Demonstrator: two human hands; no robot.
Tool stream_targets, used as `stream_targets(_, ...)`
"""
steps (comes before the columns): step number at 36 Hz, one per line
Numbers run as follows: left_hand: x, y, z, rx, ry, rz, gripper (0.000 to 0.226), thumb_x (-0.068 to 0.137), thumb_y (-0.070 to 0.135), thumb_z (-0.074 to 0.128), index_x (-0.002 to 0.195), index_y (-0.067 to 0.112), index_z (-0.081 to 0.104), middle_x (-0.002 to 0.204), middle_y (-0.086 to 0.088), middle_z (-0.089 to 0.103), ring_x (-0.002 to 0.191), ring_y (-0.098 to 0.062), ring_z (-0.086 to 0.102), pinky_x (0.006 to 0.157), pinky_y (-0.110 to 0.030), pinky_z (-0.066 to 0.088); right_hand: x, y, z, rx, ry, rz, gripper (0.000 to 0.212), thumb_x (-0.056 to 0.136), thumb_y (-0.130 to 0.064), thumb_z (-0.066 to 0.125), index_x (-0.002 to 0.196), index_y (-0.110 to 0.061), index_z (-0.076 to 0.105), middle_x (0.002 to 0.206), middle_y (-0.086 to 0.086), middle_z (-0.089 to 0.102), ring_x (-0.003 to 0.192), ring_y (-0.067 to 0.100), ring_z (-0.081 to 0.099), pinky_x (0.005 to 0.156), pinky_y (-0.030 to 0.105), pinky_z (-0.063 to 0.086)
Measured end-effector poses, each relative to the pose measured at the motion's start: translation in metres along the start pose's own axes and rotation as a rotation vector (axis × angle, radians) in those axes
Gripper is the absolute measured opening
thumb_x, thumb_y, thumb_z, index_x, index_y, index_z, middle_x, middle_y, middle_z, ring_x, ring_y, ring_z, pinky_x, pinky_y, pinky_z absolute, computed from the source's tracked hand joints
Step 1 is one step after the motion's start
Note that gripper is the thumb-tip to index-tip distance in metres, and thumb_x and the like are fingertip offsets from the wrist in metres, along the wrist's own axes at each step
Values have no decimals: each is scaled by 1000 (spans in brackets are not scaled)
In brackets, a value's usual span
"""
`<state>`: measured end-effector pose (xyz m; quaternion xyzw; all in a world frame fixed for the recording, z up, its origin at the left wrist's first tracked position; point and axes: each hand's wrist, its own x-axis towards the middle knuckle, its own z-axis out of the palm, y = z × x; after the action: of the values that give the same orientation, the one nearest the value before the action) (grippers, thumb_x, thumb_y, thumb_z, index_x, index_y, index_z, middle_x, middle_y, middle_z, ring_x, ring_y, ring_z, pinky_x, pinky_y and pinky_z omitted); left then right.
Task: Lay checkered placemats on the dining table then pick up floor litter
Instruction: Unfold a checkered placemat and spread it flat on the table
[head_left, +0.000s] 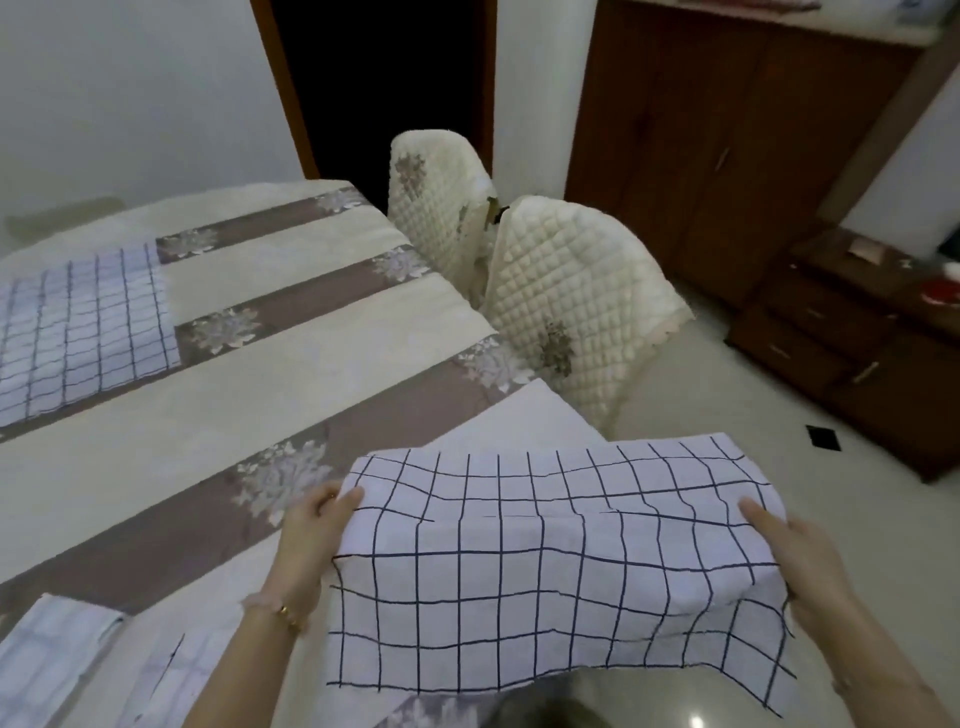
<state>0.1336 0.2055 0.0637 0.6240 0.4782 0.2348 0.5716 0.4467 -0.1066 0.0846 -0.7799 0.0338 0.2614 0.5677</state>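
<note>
I hold a white placemat with a dark blue check (545, 561) spread in the air over the near right corner of the dining table (291, 395). My left hand (311, 535) grips its left edge, thumb on top. At the right edge, my right hand (800, 561) grips it the same way. Its near half hangs down toward me. A second checkered placemat (83, 327) lies flat on the far left of the table. More checkered cloth (47, 660) lies folded at the near left edge.
The table wears a cream cloth with brown floral stripes. Two chairs in quilted cream covers (571, 291) stand at its right side. A dark wooden cabinet (727, 145) and low drawers (857, 332) line the right wall. A small dark object (823, 437) lies on the pale floor.
</note>
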Motion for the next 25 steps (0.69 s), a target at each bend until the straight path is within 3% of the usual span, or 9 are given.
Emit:
stream_targets(4,-4,22,50,-15,-118,17,12,87,18,65,99,14,67,95,-1,70,92,-15,62,83,-26,46,0,20,-43,53,91,17,32,90,-19,60,114,3,61,104,23,66,90,34,65,86,46,50)
stream_targets(6,-8,32,78,-15,-166,28,11,85,16,67,95,20,67,95,5,70,93,-8,62,78,-20,45,0,32,-64,49,130,27,34,91,-21,59,115,4,61,104,24,67,94,36,65,86,47,51)
stream_targets(13,-16,48,186,148,-326,95,15,82,15,70,93,24,65,95,8,69,90,-7,63,74,-19,46,15,80,-142,86,256,135,33,91,-16,58,115,7,60,107,26,66,94,35,65,79,40,52)
stream_targets(19,-17,49,289,203,-425,63,16,83,11,67,95,20,65,90,3,69,86,-15,62,72,-21,46,40,105,-213,113,350,201,21,89,-14,60,103,1,65,95,19,68,83,29,65,72,35,52)
stream_targets(25,-5,56,378,320,-458,58,40,85,17,67,122,7,58,114,-5,62,105,-21,57,87,-29,42,81,96,-276,70,403,198,14,89,-18,60,80,-10,67,74,5,69,65,18,65,53,25,46)
